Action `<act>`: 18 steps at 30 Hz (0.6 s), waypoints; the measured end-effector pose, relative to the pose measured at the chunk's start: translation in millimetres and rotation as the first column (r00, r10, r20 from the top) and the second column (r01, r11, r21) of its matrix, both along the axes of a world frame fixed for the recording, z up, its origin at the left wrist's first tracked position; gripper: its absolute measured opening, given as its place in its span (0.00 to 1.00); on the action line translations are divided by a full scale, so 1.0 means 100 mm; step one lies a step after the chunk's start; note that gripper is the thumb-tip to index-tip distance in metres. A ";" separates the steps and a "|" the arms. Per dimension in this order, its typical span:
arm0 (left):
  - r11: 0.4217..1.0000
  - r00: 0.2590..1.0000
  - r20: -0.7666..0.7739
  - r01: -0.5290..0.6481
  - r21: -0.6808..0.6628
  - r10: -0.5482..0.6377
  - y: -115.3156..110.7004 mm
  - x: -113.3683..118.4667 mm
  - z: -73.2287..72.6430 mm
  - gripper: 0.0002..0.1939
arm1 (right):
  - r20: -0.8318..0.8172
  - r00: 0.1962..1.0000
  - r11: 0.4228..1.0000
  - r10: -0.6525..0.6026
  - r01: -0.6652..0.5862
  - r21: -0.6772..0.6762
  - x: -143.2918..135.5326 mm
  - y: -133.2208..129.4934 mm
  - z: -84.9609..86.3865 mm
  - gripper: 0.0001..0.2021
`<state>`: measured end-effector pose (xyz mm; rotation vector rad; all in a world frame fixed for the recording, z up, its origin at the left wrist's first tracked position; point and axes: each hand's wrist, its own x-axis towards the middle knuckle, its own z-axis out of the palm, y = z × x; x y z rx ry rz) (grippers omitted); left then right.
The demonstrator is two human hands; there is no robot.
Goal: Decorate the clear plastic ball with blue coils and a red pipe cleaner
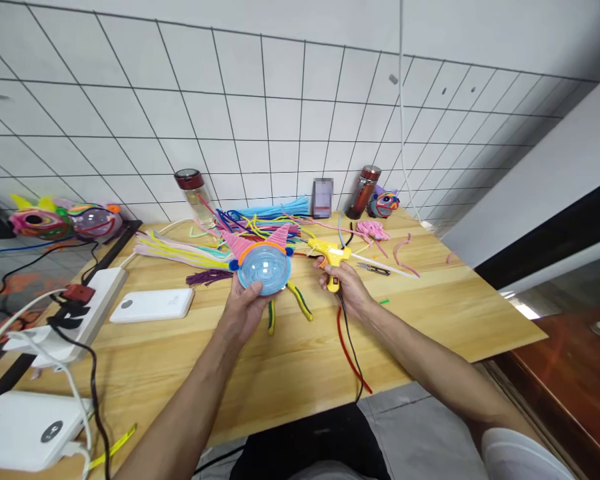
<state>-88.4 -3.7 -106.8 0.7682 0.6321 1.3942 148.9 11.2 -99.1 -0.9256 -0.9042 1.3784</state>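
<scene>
My left hand (247, 308) grips a clear round bowl-like craft piece (264, 268) by its lower edge. Pink pointed ears, an orange band and dark blue balls trim its top, and light blue lines its rim. In my right hand (347, 287) is a yellow glue gun (331, 257), its nozzle pointing left toward the craft piece but apart from it. A glue stick (385, 265) juts from the gun's back. Behind the craft piece lie bundles of coloured pipe cleaners (185, 248). Pliers with yellow-green handles (300, 301) lie partly hidden beneath it.
A white power bank (151, 305) and a power strip (83, 317) with cables sit at left. Thread snips (373, 269) lie right of the gun. Two bottles, one a red flask (364, 192), and a phone (323, 198) stand along the wall. Finished-looking craft figures (383, 202) rest at both sides.
</scene>
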 end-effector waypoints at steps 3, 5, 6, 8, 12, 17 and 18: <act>1.000 1.000 -0.015 -0.013 -0.025 0.012 0.00 0.01 -0.02 0.46 | -0.014 0.999 0.999 -0.038 0.038 0.009 0.01 0.00 -0.07 0.17; 0.999 0.999 -0.026 -0.029 -0.032 0.028 0.00 0.00 -0.04 0.46 | -0.025 0.998 0.998 -0.061 0.061 0.013 0.04 0.00 -0.10 0.17; 0.999 0.999 -0.034 -0.038 -0.034 0.037 0.01 0.00 -0.05 0.46 | -0.029 0.997 0.997 -0.071 0.071 0.018 0.06 -0.01 -0.11 0.17; 0.998 0.998 -0.051 -0.049 -0.033 0.047 0.02 -0.01 -0.06 0.44 | -0.039 0.996 0.996 -0.086 0.087 0.026 0.09 -0.03 -0.12 0.17; 0.998 0.994 -0.091 -0.059 -0.028 0.056 0.02 -0.01 -0.08 0.41 | -0.048 0.993 0.994 -0.104 0.106 0.032 0.13 -0.06 -0.09 0.18; 0.997 0.991 -0.114 -0.073 -0.025 0.069 0.01 -0.01 -0.11 0.42 | -0.018 0.997 0.995 -0.082 0.082 0.051 0.11 -0.11 -0.04 0.17; 0.997 0.990 -0.118 -0.079 -0.024 0.075 0.02 -0.01 -0.12 0.41 | -0.005 0.997 0.995 -0.076 0.076 0.059 0.11 -0.12 -0.03 0.16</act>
